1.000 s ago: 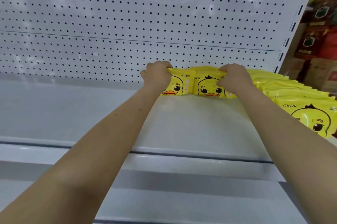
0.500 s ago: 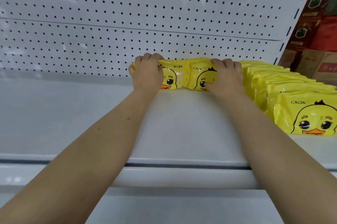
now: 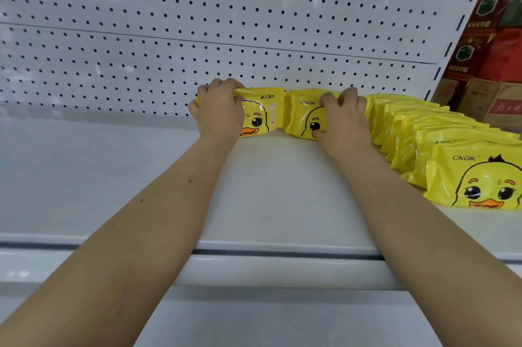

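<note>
- Now, left hand [image 3: 219,109] hooks its fingers over the top edge of a glossy yellow plastic duck-face pack [image 3: 261,116], gripping it upright at the back of the white metal shelf [image 3: 113,177];
- right hand [image 3: 346,119] grips a second yellow duck-face pack [image 3: 302,115] just beside it, fingers curled over the top, thumb on its front;
- both stand near the white perforated back panel [image 3: 197,21]; row of matching yellow packs [image 3: 423,134] sits just right.

White shelf [image 3: 268,191]: left duck pack [image 3: 264,117] & right duck pack [image 3: 302,117] upright at far ctr; row of packs [image 3: 452,146] on right, far to near.
</note>
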The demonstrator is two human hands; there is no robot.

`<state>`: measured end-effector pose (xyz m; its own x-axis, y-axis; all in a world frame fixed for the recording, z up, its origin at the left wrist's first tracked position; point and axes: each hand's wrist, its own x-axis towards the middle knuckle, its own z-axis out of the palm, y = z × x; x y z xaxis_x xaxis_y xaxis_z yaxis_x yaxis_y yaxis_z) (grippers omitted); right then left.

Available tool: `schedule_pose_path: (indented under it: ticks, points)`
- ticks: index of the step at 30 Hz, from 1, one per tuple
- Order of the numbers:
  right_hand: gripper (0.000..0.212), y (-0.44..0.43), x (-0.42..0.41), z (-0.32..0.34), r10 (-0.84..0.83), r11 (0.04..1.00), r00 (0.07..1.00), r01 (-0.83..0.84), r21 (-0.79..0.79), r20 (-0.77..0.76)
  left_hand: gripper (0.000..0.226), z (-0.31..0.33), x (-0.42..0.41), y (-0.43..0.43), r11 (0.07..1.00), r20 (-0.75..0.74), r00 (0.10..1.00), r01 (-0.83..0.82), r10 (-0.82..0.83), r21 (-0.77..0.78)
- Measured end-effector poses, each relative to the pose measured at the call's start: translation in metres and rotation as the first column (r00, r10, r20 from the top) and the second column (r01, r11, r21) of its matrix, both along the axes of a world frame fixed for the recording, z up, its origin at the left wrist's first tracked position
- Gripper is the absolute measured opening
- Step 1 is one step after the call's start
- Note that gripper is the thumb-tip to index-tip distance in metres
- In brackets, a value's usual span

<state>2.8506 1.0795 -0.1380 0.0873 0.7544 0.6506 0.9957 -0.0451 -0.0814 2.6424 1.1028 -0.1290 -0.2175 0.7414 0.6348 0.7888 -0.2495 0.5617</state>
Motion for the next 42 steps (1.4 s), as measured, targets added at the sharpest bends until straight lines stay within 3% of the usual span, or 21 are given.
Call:
schedule_pose_path:
  ticks: [7, 10, 15, 18, 20, 24, 33, 36, 40, 42]
  points:
    - [0.065, 0.004, -0.002, 0.0, 0.017, 0.996, 0.997, -0.023, -0.089, -0.072, 0.027, 0.003, 0.002, -0.006, 1.0, -0.029, 1.0, 0.008, -0.007, 0.025]
    - [0.059, 0.002, 0.001, 0.006, 0.05, 0.991, 0.984, -0.07, -0.11, -0.173, 0.027, 0.004, 0.005, -0.011, 0.999, -0.075, 0.997, 0.012, -0.009, 0.051]
    - [0.05, -0.016, 0.006, 0.025, 0.3, 0.95, 0.862, -0.311, 0.042, -0.408, 0.027, 0.008, 0.015, -0.016, 0.992, -0.117, 0.991, 0.072, -0.059, 0.105]
    - [0.047, -0.028, 0.004, 0.033, 0.424, 0.892, 0.774, -0.447, 0.068, -0.471, 0.025, 0.007, 0.024, -0.019, 0.987, -0.153, 0.982, 0.126, -0.11, 0.103]
    - [0.042, -0.03, 0.003, 0.037, 0.447, 0.872, 0.763, -0.488, 0.038, -0.467, 0.024, 0.005, 0.033, -0.021, 0.98, -0.17, 0.973, 0.175, -0.157, 0.095]
    - [0.023, -0.027, 0.01, 0.042, 0.397, 0.908, 0.84, -0.419, 0.024, -0.369, 0.022, 0.007, 0.054, -0.022, 0.964, -0.203, 0.95, 0.256, -0.236, 0.076]
    - [0.022, -0.017, 0.035, 0.04, 0.176, 0.984, 0.896, -0.148, 0.098, -0.409, 0.022, 0.015, 0.101, -0.003, 0.929, -0.209, 0.913, 0.367, -0.35, 0.052]
    - [0.022, -0.013, 0.042, 0.035, 0.113, 0.994, 0.899, -0.096, 0.062, -0.423, 0.035, 0.0, 0.098, 0.002, 0.917, -0.22, 0.894, 0.4, -0.39, -0.002]
    - [0.024, -0.012, 0.043, 0.033, 0.091, 0.996, 0.894, -0.08, 0.045, -0.439, 0.061, -0.007, 0.079, 0.008, 0.912, -0.423, 0.82, 0.409, -0.385, -0.035]
    - [0.025, -0.013, 0.041, 0.034, 0.105, 0.994, 0.885, -0.099, 0.037, -0.454, 0.07, -0.009, 0.075, 0.008, 0.91, -0.452, 0.803, 0.413, -0.388, -0.047]
